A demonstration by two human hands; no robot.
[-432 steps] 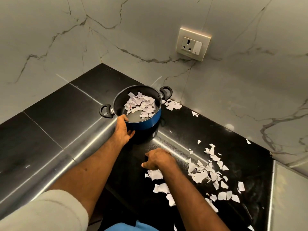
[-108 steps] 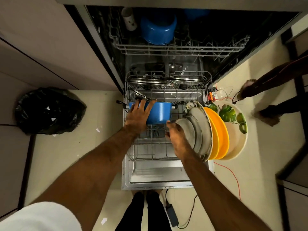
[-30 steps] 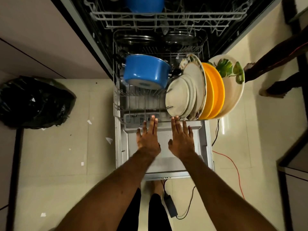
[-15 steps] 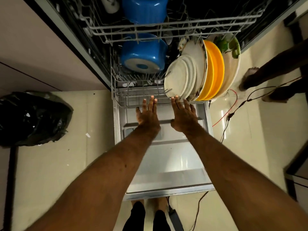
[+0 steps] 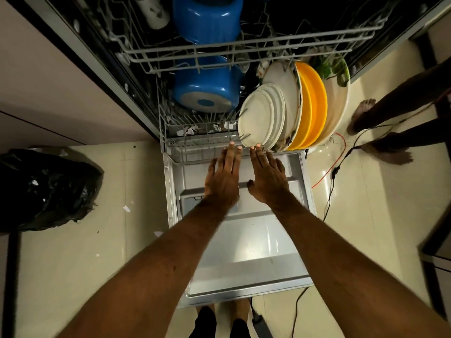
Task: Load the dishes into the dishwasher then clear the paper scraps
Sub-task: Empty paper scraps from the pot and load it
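The dishwasher stands open with its door (image 5: 246, 264) folded down flat below me. Its lower rack (image 5: 192, 145) is mostly inside and holds a blue pot (image 5: 205, 86) upside down, several white plates (image 5: 266, 115) on edge, two orange plates (image 5: 312, 103) and a leaf-patterned plate (image 5: 336, 84). A few paper scraps (image 5: 188, 130) lie in the rack. My left hand (image 5: 223, 179) and right hand (image 5: 268, 178) are flat, fingers spread, fingertips at the rack's front edge. Neither hand holds anything.
The upper rack (image 5: 244, 50) holds another blue pot (image 5: 207, 18) and a white cup (image 5: 153, 11). A black rubbish bag (image 5: 46, 189) sits on the floor at left with paper scraps (image 5: 127, 209) near it. Another person's feet (image 5: 380, 132) and cables (image 5: 334, 172) are at right.
The lower rack has slid further into the dishwasher, with both flat hands following its front edge inward. More of the open door now shows.
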